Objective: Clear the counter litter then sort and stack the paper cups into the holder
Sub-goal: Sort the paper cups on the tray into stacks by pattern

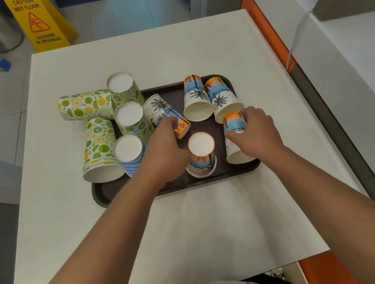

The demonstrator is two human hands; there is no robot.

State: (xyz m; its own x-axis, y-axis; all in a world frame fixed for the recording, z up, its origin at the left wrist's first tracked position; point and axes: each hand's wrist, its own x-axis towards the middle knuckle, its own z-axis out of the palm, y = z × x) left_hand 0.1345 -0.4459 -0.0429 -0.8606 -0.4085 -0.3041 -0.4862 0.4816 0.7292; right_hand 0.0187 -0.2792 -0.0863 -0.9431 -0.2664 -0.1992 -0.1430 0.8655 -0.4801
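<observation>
Both hands (208, 138) grip palm-print cups (235, 131) (lying sideways).

A café or canteen: yellow wet-floor sign (38, 20), white table (142, 57), brown serving tray (188, 183).

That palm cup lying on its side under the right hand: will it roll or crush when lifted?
The palm cup is thin paper and looks empty, so probably light and easily dented by a hard squeeze. Lying on its side on the tray, its tapered wall would likely roll in a curve. The right hand grips it from above.
</observation>
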